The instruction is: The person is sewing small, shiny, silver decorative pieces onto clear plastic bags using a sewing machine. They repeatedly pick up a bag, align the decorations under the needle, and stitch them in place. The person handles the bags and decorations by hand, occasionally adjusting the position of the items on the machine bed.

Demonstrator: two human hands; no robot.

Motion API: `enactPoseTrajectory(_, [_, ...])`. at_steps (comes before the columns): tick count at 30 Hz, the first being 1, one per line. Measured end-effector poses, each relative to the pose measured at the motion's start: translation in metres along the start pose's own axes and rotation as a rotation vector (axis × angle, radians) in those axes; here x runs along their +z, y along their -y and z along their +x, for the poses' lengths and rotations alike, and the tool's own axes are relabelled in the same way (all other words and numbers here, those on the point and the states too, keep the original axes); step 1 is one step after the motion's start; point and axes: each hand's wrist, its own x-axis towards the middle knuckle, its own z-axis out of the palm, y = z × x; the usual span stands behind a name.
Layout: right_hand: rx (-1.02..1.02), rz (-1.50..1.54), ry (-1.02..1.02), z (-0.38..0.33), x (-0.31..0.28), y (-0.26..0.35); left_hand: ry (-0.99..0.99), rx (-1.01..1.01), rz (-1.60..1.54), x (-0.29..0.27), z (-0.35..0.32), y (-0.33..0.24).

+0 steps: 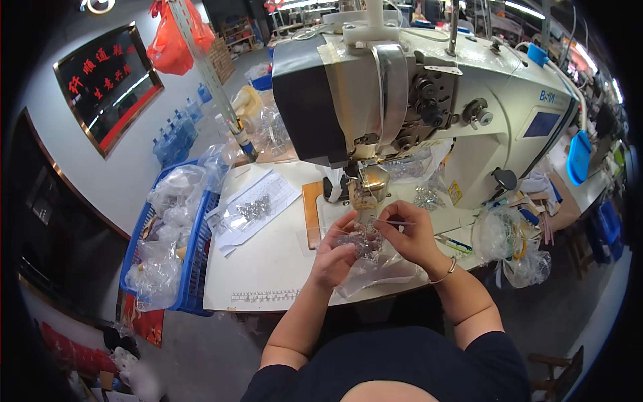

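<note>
In front of the sewing machine's needle area, my left hand (336, 253) is curled round the side of a glittering, see-through beaded piece (367, 246). My right hand (412, 234), with a bracelet at its wrist, pinches a slim greyish tool (396, 222), perhaps tweezers, whose tip is at the piece's upper edge. Both hands are close together, just below the machine's sewing head (370, 187). A sheet of clear plastic (378, 278) lies under them at the table's front edge. Fine details of the piece are too small to tell.
The large sewing machine (495, 74) rises over the white table (268, 275). Left on it lie papers (271, 189) with a bag of shiny bits. A blue basket (195, 268) of plastic bags stands beside the table. Snips (455, 242) and stuffed clear bags (499, 234) are at right.
</note>
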Motion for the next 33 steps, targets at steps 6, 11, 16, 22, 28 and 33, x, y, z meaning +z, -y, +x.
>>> enactPoseTrajectory(6, [0.040,-0.004,-0.034,0.009,0.000,-0.006,-0.076,-0.023,0.150,-0.002,0.010,-0.016])
enactPoseTrajectory(11, [0.190,0.156,-0.096,0.036,-0.007,-0.007,-0.141,-0.083,0.348,0.013,0.041,-0.048])
enactPoseTrajectory(16, [0.140,-0.061,-0.224,0.060,-0.003,-0.017,-0.171,-0.262,0.290,0.015,0.071,-0.073])
enactPoseTrajectory(22, [0.202,-0.172,-0.239,0.085,-0.003,-0.023,-0.261,-0.350,0.356,0.022,0.100,-0.093])
enactPoseTrajectory(28, [0.120,-0.047,-0.139,0.097,-0.011,-0.023,-0.160,-0.304,0.551,0.018,0.106,-0.097])
enactPoseTrajectory(33, [0.189,-0.009,-0.098,0.101,-0.014,-0.025,-0.156,-0.339,0.670,0.001,0.114,-0.097])
